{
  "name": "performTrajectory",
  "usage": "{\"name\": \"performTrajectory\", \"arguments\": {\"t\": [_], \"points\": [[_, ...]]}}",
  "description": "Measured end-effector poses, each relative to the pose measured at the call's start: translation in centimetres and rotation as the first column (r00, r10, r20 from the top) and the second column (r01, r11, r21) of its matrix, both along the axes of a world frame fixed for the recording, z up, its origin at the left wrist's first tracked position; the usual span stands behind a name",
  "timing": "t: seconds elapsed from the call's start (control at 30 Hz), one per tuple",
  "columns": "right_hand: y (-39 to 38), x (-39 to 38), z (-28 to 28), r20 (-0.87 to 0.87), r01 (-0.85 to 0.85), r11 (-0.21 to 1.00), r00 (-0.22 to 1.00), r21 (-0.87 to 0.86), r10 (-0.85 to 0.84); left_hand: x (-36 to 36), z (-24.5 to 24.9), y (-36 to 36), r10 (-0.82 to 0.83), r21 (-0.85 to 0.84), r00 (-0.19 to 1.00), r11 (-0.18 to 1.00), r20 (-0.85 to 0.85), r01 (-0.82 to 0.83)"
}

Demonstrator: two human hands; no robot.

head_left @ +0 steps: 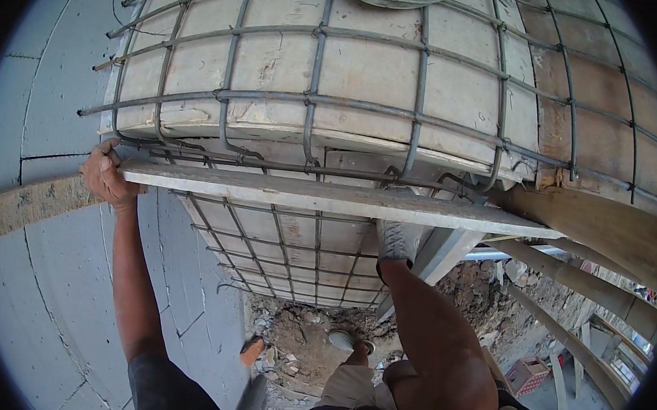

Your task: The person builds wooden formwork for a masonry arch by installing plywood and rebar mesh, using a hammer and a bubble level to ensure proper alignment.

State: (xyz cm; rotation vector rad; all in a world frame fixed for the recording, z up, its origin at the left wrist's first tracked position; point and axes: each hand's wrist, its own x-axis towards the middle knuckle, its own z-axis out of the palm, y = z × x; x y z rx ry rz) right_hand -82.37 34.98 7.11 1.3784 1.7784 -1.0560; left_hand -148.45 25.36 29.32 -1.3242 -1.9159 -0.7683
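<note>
My left hand (108, 176) is closed round the left end of a long, pale wooden board (329, 195), with the fingers over its top edge. The board runs across the view, in front of a grid of steel bars (267, 98) tied over pale panels. My right hand does not show. One of my legs is raised, its grey shoe (396, 240) just under the board's middle; whether it touches the board I cannot tell. The other shoe (342, 339) is far below, near the ground.
Grey blocks (55, 300) form a wall at left, with a wooden plank (31, 207) against it. A slanted beam (442, 262) stands below the board. Wooden poles (582, 280) cross at right. Rubble, a brick (252, 351) and a red crate (527, 376) lie below.
</note>
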Motion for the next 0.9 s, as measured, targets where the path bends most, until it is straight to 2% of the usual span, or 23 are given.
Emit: {"name": "performTrajectory", "arguments": {"t": [0.13,0.2,0.27,0.33,0.37,0.4,0.47,0.57,0.67,0.73,0.87,0.9], "points": [[0.4,-0.2,-0.3,-0.006,-0.001,1.000,1.000,0.011,0.001,-0.1,0.1,0.1,-0.039,0.021,0.998,0.999,0.042,0.038],[0.4,0.0,-0.4,-0.004,-0.008,1.000,1.000,0.014,0.008,0.2,0.1,0.2,-0.011,0.016,1.000,1.000,-0.011,0.011],[0.4,0.1,-0.4,-0.007,-0.018,1.000,1.000,0.016,0.018,0.3,-0.1,0.0,-0.017,0.045,0.998,0.999,0.055,0.015],[0.4,0.2,-0.6,-0.011,-0.021,0.999,1.000,0.024,0.022,0.7,0.6,0.0,-0.002,-0.027,0.989,1.000,0.148,0.006],[0.5,0.2,-0.7,-0.010,-0.025,0.999,1.000,0.031,0.026,0.5,0.8,-1.1,0.078,-0.175,0.987,0.983,0.140,-0.053],[0.6,0.2,-0.9,-0.014,-0.028,0.999,1.000,0.032,0.028,1.5,1.5,-0.4,0.076,-0.168,0.988,0.984,0.135,-0.053],[0.6,-0.1,-1.3,-0.018,-0.041,0.998,0.999,0.037,0.041,5.2,4.1,1.8,0.067,-0.133,0.998,0.989,0.000,-0.067],[0.8,-0.4,-2.1,-0.019,-0.059,0.998,0.998,0.037,0.060,10.9,5.3,3.2,-0.162,-0.025,0.986,0.987,-0.046,0.161],[1.0,-0.9,-3.0,-0.018,-0.099,0.994,0.995,0.047,0.100,16.6,4.8,6.3,-0.252,-0.069,0.967,0.965,0.040,0.254],[1.2,-1.6,-3.9,-0.016,-0.142,0.988,0.990,0.060,0.143,18.1,3.0,8.5,-0.301,0.033,0.947,0.954,0.115,0.299],[1.5,-4.3,-7.1,-0.002,-0.294,0.951,0.955,0.099,0.296,17.9,0.3,10.1,-0.213,0.114,0.972,0.973,0.100,0.201],[1.4,-5.1,-8.1,0.006,-0.343,0.932,0.939,0.115,0.345,17.9,0.1,10.1,-0.227,0.156,0.963,0.966,0.146,0.204]]}}
